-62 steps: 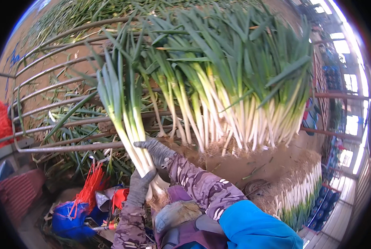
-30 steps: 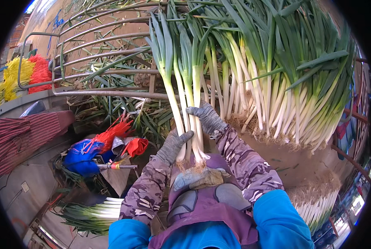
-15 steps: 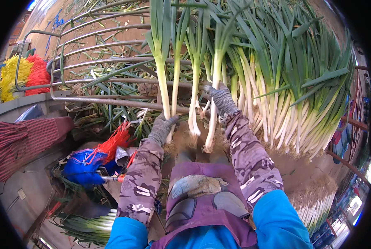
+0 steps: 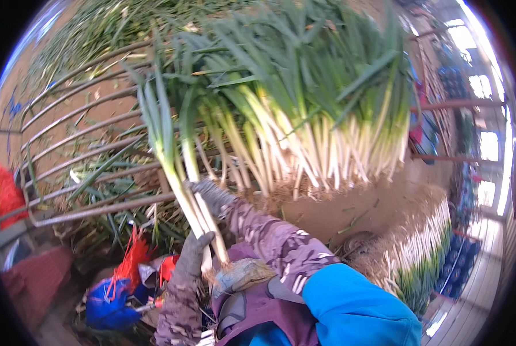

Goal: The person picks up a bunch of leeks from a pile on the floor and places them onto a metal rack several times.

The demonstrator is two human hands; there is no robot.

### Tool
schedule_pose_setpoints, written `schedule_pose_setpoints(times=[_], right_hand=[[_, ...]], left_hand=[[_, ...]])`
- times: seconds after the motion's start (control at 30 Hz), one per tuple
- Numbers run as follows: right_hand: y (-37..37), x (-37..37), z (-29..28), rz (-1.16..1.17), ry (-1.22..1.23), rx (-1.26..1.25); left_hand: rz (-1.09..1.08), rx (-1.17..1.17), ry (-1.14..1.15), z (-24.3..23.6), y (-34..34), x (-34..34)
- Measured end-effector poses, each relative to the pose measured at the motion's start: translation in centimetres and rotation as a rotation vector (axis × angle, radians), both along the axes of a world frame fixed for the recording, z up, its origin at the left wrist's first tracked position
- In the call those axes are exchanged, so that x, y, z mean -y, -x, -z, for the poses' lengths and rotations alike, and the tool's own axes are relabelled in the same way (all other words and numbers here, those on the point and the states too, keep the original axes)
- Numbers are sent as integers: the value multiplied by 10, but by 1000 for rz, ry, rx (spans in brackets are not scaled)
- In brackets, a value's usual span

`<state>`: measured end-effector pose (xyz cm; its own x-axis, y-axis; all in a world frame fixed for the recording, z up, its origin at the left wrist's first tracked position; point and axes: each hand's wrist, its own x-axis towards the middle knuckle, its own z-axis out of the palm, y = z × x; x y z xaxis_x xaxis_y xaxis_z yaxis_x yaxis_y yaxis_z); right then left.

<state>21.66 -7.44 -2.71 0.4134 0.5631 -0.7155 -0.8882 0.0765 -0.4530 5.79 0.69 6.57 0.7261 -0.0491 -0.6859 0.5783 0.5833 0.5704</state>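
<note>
Both hands wear grey gloves and hold one small bunch of green onions point(image 4: 180, 173) with long green leaves and white stalks. My left hand point(image 4: 193, 254) grips the white stalks low down, near the roots. My right hand point(image 4: 211, 195) is closed around the same stalks a little higher. The bunch stands nearly upright in front of a curved metal rack point(image 4: 90, 167). A big pile of green onions point(image 4: 315, 115) lies on the bench just to the right, roots toward me.
Trimmed leaves litter the rack and ground at left. Red ties point(image 4: 132, 256) and a blue bag point(image 4: 105, 303) lie below the rack. Another row of stacked onions point(image 4: 425, 254) sits at lower right, with blue crates point(image 4: 465, 254) beyond. A red and yellow bundle point(image 4: 1, 193) hangs far left.
The hands held separate stalks apart half a second ago. Now they have come together on one bunch, and the view has swung so the rack sits further left.
</note>
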Motion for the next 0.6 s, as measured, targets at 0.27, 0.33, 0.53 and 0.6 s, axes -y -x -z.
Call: schedule_pose_setpoints(times=[0.27, 0.33, 0.53, 0.6], right_hand=[[-2, 54, -65, -245, 107, 675], [-8, 77, -94, -278, 153, 817], [-43, 196, -194, -251, 156, 981], [-65, 255, -220, -331, 231, 915]], left_hand=[[-19, -4, 158, -48, -6, 78], [28, -10, 84, -63, -15, 103], [138, 109, -146, -58, -44, 208], [183, 134, -122, -66, -72, 258]])
